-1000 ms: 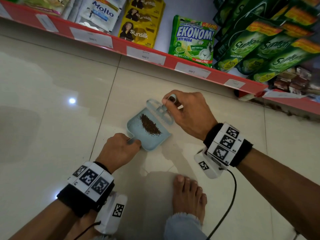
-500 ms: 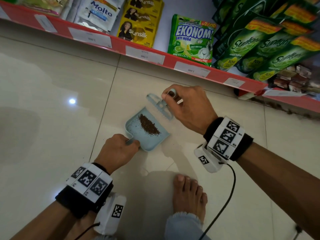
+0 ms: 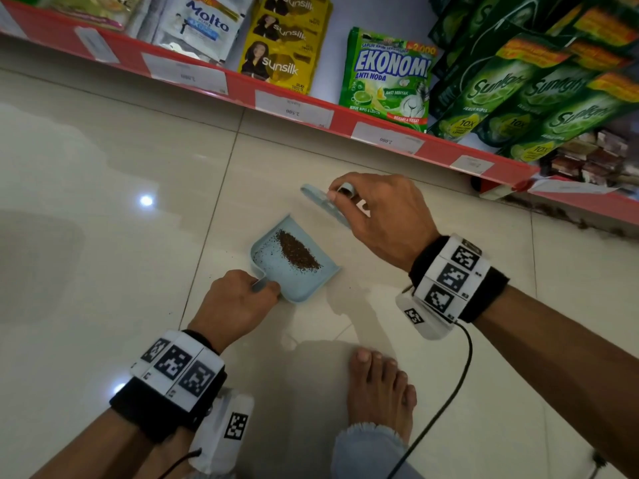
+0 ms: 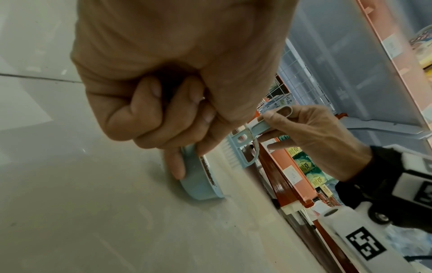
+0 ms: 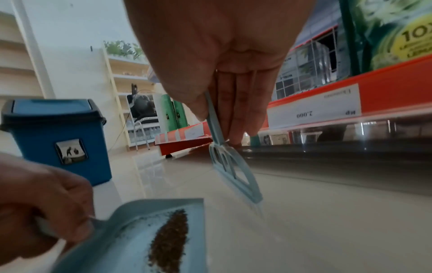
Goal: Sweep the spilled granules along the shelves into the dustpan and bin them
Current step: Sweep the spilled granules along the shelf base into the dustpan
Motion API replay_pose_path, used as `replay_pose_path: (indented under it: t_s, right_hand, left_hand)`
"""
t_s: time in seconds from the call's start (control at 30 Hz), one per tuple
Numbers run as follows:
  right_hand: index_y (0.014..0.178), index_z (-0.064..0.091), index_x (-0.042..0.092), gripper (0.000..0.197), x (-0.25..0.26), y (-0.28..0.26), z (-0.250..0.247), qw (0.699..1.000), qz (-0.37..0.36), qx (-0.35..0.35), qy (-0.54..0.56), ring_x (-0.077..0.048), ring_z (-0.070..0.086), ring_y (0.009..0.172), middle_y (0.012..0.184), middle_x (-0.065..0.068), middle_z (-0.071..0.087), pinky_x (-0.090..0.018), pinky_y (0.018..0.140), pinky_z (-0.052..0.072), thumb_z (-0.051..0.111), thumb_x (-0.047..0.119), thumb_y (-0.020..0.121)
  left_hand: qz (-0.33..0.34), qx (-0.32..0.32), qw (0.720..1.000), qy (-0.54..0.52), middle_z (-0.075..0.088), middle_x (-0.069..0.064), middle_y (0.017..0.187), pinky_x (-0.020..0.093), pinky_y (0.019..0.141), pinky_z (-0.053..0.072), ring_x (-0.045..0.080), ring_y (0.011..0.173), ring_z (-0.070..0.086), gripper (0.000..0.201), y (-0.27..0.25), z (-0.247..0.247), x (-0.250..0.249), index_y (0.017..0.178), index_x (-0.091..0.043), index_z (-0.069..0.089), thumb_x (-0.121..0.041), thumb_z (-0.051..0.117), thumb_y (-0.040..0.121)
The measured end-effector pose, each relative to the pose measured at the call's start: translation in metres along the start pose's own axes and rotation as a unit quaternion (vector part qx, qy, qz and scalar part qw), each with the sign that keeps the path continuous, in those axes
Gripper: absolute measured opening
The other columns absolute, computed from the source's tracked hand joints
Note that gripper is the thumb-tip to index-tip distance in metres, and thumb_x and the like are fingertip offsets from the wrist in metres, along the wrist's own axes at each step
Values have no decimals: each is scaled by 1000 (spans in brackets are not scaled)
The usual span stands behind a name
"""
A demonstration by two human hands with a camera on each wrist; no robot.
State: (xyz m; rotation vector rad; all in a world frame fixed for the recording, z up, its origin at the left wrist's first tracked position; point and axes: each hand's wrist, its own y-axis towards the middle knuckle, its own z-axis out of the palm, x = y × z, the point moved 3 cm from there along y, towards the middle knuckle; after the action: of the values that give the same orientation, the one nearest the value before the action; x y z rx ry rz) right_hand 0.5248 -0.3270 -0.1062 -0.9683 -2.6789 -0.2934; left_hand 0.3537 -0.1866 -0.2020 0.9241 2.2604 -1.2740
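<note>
A small pale-blue dustpan (image 3: 304,281) (image 5: 131,227) (image 4: 196,182) rests on the tiled floor with a strip of brown granules (image 3: 297,252) (image 5: 169,240) inside it. My left hand (image 3: 238,299) (image 4: 163,103) grips its handle. A little beyond the pan's open edge, my right hand (image 3: 377,216) (image 5: 224,92) pinches the handle of a matching pale-blue brush (image 3: 321,202) (image 5: 233,171) (image 4: 240,146), held just off the pan. A blue lidded bin (image 5: 60,138) stands on the floor further along, seen only in the right wrist view.
A red-edged bottom shelf (image 3: 311,112) with soap and shampoo packets runs along the far side. My bare foot (image 3: 377,392) is just behind the pan. A black cable (image 3: 449,395) hangs from my right wrist.
The brush has moved up and away from the pan's open edge, leaving a gap. The dustpan has shifted slightly; granules now lie in one strip inside it.
</note>
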Motion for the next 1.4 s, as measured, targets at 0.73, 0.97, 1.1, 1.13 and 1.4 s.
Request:
replay_pose_path:
  t_s: [0.73,0.97,1.1,1.13,1.4]
  right_hand:
    - [94,71,15,22,5,-20,18,990,32,69,119,-14,68,69,77,2,73,-36,70,56,56,30,99]
    - [100,72,15,22,0,14,-4,998,-14,-29,52,-18,68,69,84,-2,74,-39,67,58,56,30,100]
    - [105,72,19,25,-12,44,3,999,-26,19,-36,-27,67,83,95,-3,75,-40,75,53,52,32,99]
    - [107,71,20,26,-13,47,9,997,-31,49,-59,-27,67,87,100,-2,75,-40,76,53,50,34,100]
    - [97,76,18,20,1,20,22,984,-40,104,136,-10,69,73,84,4,76,-31,70,56,61,32,96]
  left_hand:
    - [4,-3,1000,-19,50,9,59,28,57,36,19,57,47,51,-10,0,4,91,11,71,-38,59,92]
    - [3,-2,998,-67,52,10,60,30,61,38,22,60,48,71,-8,-9,0,92,14,69,-51,50,70]
    - [-3,-9,994,-112,46,-2,46,28,54,33,19,51,42,50,-3,-18,-1,80,5,74,-44,62,80]
    - [-6,-13,994,-112,45,-5,41,28,53,33,18,49,42,39,-1,-20,-1,77,-1,76,-37,64,87]
    - [-17,-8,994,-106,47,7,54,31,64,36,26,59,44,62,5,-24,-10,87,7,75,-47,52,66]
